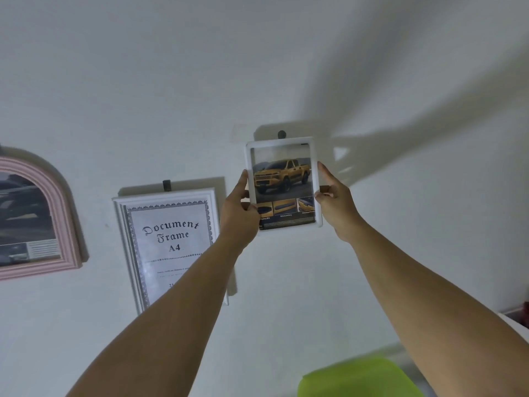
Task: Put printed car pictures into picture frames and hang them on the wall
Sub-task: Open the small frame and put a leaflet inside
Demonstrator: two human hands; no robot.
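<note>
A small white picture frame [282, 144] with a printed yellow pickup-truck picture [282, 179] inside is held up against the white wall. Its top edge sits just below a dark wall hook [282, 134]. My left hand [239, 207] grips the frame's left side and my right hand [336, 202] grips its right side. Whether the frame hangs on the hook is hidden behind it.
To the left hangs a white A4 frame [213, 196] showing its stock "Document Frame" sheet, under its own hook [167, 184]. A pink arched frame [61, 207] with a dark car picture hangs at far left. A lime-green object [357, 376] lies below at right.
</note>
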